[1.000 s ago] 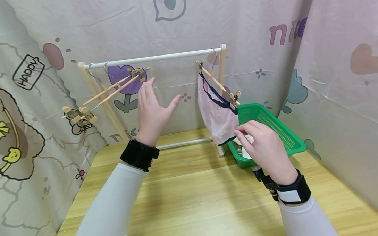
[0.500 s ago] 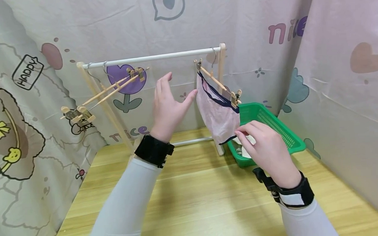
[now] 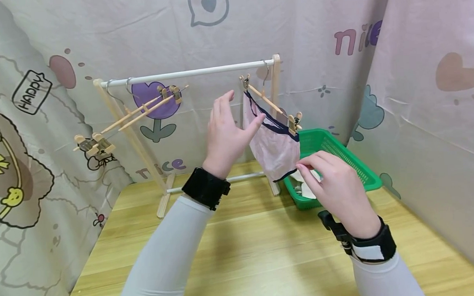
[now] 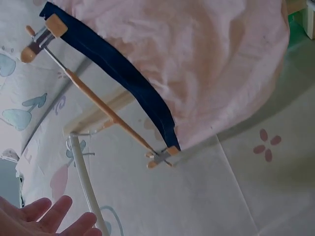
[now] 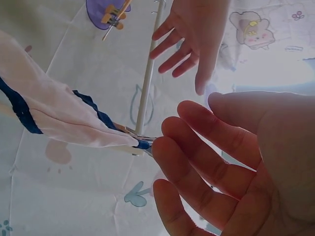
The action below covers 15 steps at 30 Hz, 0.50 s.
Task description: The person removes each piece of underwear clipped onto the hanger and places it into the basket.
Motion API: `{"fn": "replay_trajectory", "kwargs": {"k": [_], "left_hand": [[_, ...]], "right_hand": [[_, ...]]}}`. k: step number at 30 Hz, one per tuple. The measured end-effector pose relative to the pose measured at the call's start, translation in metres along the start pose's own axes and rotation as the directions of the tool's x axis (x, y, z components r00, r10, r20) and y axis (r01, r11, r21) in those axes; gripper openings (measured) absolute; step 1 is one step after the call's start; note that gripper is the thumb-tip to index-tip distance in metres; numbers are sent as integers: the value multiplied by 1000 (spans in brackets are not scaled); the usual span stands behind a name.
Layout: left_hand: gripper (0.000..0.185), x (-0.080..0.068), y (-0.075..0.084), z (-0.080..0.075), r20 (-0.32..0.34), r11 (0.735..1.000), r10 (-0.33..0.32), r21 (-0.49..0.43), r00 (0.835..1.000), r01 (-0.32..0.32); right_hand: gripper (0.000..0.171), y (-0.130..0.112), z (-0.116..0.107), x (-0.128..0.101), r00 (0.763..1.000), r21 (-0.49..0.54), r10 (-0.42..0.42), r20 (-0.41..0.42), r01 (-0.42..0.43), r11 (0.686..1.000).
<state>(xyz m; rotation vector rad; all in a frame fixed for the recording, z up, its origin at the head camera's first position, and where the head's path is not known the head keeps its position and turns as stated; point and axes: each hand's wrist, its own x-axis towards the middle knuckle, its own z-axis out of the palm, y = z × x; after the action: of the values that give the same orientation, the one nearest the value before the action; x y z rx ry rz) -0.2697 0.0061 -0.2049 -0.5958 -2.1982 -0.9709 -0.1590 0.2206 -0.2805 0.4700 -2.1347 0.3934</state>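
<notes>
Pink cloth with a navy band (image 3: pixel 274 144) hangs from a wooden clip hanger (image 3: pixel 270 104) at the rail's (image 3: pixel 187 73) right end, beside the green basket (image 3: pixel 339 159). My right hand (image 3: pixel 336 186) pinches its lower hem; my left hand (image 3: pixel 224 133) is spread, fingers relaxed, thumb nearing the waistband. Best to steady the top before pulling. The cloth hangs lengthwise downward; the hanger's bar angles toward me.

Two empty wooden clip hangers (image 3: pixel 130 119) hung at 10 o'clock on rail; green basket (image 3: pixel 339 159) w/ items at 3 o'clock.
</notes>
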Motion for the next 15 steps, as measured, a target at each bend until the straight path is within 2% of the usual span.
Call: {"fn": "replay_trajectory", "kwargs": {"k": [5, 15], "left_hand": [[88, -1, 9, 9, 28, 999, 34, -12, 999, -33], [81, -5, 29, 32, 35, 983, 178, -49, 983, -177]], "right_hand": [[9, 0, -2, 0, 1000, 2, -16, -5, 16, 1000], [9, 1, -5, -1, 999, 8, -26, -20, 26, 1000]]}}
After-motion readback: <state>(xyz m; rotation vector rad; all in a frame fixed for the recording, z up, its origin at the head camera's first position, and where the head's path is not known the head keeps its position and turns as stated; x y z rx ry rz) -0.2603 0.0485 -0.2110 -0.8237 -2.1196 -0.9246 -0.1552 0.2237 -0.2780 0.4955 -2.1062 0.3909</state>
